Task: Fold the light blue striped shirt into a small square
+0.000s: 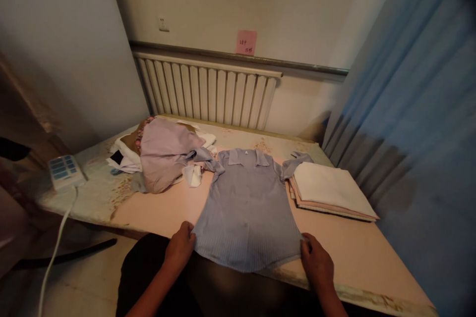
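Note:
A light blue collared shirt (247, 208) lies spread flat, front up, on the pink table (167, 208), collar away from me and hem hanging slightly over the near edge. My left hand (180, 247) pinches the hem's left corner, fingers closed on the fabric. At the hem's right corner my right hand (316, 262) grips the cloth the same way. The shirt's two sleeves stretch out to either side near the collar.
A heap of unfolded clothes (163, 153) lies at the back left. A stack of folded cloths (330, 190) sits at the right. A white controller (66, 171) with a cord rests on the left corner. Behind are a radiator (208, 91) and a blue curtain (416, 124).

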The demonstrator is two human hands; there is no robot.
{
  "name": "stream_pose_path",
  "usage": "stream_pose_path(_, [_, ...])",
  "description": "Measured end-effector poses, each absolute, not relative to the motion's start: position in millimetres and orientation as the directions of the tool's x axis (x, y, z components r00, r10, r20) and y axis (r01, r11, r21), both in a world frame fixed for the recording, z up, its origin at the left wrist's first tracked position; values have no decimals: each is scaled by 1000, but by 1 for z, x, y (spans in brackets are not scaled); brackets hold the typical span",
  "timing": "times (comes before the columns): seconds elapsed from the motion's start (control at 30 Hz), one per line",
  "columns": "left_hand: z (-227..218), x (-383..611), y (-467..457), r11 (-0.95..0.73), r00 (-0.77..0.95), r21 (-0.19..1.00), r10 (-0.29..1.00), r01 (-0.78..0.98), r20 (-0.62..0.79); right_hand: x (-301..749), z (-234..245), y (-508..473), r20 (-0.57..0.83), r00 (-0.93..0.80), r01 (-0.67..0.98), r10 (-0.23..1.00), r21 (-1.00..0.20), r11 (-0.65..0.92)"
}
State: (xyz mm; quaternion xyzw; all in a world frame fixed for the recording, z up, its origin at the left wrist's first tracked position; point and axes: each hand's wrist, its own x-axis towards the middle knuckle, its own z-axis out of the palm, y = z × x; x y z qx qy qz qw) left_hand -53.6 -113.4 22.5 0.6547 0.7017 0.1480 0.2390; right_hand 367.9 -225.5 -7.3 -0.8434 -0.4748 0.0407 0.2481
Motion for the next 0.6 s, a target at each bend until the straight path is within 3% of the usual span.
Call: stream_pose_path(0.6, [26,-74,-109,125,-29,484,979,866,-201,360,2,-238,62,508,788,859,-436,-434])
